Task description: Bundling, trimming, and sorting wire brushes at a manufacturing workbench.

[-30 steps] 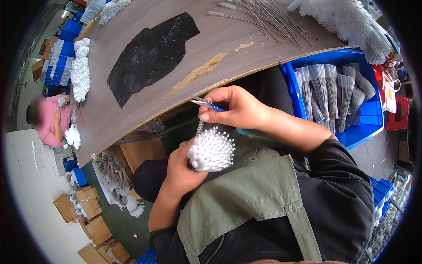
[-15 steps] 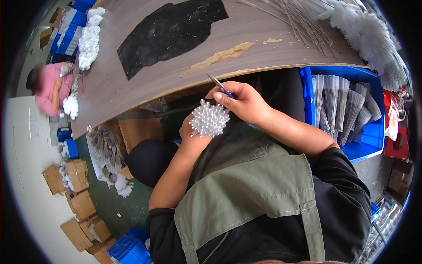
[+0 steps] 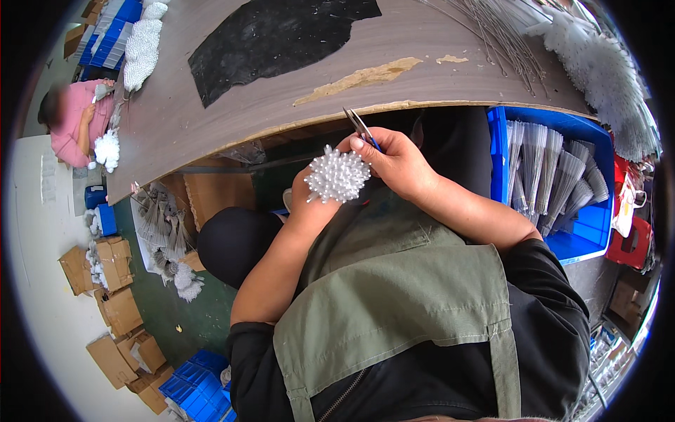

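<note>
My left hand [image 3: 316,191] is closed around a bundle of thin stems with white bead-like tips [image 3: 337,174]. The tips fan out in a round cluster above the fist, and the stems below are hidden. Close beside it on the right, my right hand [image 3: 397,160] grips small blue-handled scissors [image 3: 362,128]. Their two pointed metal blades stand slightly apart and point up toward the table edge. Its thumb and fingers are at the upper right side of the cluster, and I cannot tell whether they touch it.
Ahead is a brown table [image 3: 267,116] bearing a black sheet [image 3: 274,46], loose wire stems [image 3: 492,32] and white bundles [image 3: 590,63]. A blue bin [image 3: 580,243] of grey stem bundles stands at right. Cardboard boxes [image 3: 116,313] line the left; a person in pink [image 3: 74,126] works at the far left.
The scissors' blades now show spread apart and point more upward. The bundle stays in my left hand. The whole view has shifted slightly.
</note>
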`<state>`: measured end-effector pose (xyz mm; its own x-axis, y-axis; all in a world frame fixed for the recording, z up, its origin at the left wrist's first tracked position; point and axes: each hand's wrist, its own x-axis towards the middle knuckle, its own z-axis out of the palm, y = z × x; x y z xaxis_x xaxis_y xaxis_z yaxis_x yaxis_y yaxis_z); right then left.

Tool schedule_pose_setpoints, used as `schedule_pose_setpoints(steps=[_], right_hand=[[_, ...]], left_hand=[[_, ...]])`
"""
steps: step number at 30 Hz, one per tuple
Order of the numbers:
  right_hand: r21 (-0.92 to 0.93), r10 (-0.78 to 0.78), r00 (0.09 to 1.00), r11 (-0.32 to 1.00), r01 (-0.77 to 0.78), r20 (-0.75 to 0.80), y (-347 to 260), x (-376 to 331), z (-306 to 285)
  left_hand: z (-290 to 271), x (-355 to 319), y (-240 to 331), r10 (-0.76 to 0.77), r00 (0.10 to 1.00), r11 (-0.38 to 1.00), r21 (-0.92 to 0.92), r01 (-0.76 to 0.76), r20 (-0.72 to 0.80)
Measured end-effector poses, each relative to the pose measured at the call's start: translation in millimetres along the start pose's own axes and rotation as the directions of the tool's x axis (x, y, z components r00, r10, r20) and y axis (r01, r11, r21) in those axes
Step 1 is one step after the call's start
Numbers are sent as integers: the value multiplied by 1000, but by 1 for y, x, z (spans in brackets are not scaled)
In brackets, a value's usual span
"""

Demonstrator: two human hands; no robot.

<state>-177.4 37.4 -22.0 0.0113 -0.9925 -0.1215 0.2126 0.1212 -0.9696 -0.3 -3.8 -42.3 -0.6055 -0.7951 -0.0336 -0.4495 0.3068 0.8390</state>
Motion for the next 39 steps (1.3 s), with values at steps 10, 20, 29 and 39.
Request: schedule_pose_setpoints(steps=[10,20,29,39], right_hand=[[3,-36,999,999,36,-21,9,-1,0],[-61,14,1000,998,-15,-19,7,-2,-1],[-60,10,1000,998,-11,-18,12,-1,-1],[-37,-48,997,998,46,-64,14,-2,2]], left_hand=[[2,-4,14,-41,998,997,-69,38,-40],[1,-7,4,-46,999,997,-69,46,-12],[0,-5,8,-16,998,998,67,19,-55],[0,-8,2,42,994,998,-44,-47,-100]])
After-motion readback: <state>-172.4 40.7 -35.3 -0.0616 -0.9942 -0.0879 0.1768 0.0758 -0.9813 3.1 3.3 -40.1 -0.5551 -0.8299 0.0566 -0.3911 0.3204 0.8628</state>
